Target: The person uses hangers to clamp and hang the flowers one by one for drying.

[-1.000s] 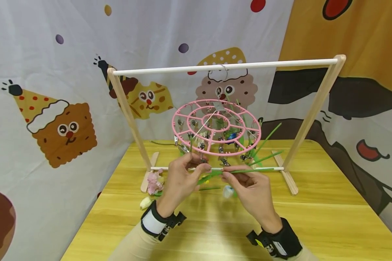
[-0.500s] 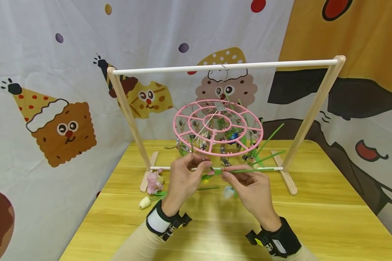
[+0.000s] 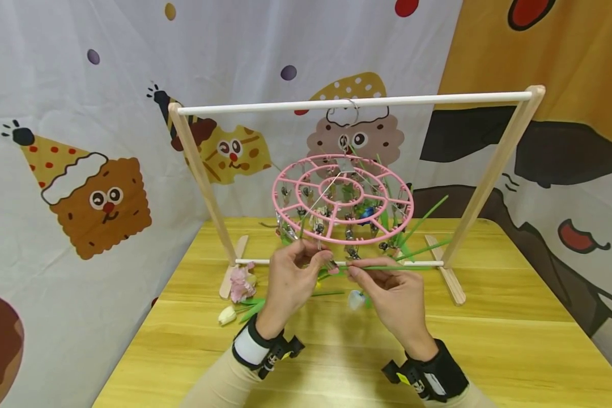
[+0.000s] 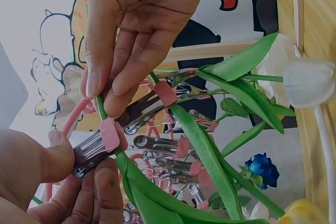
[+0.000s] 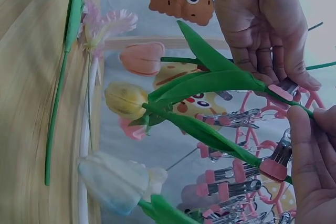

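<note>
In the head view my left hand (image 3: pixel 292 277) pinches a metal clip (image 4: pixel 100 142) with pink tips, which hangs below the pink round hanger (image 3: pixel 341 198). The green stem of an artificial tulip (image 3: pixel 387 268) lies across the clip's tips, and my right hand (image 3: pixel 394 292) pinches it just right of the clip. From the right wrist view, the leafy stem leads to a pink tulip (image 5: pixel 143 59) on the far side of the clip. Beside it, a yellow tulip (image 5: pixel 125 99) hangs from another clip (image 5: pixel 274 167). A pale white-blue tulip (image 5: pixel 113 182) hangs nearby.
A wooden rack with a white top bar (image 3: pixel 265 106) bears the hanger by its hook. On the table (image 3: pixel 515 328) lie a pink flower (image 3: pixel 242 282) and a white tulip (image 3: pixel 227 315), left of the hands. A blue flower (image 4: pixel 261 170) hangs among several clips.
My left hand has shifted slightly right, and the clip's pink tips have come into view at the tulip's stem. The hanger has swung slightly right. My right hand keeps its pinch, nearly still.
</note>
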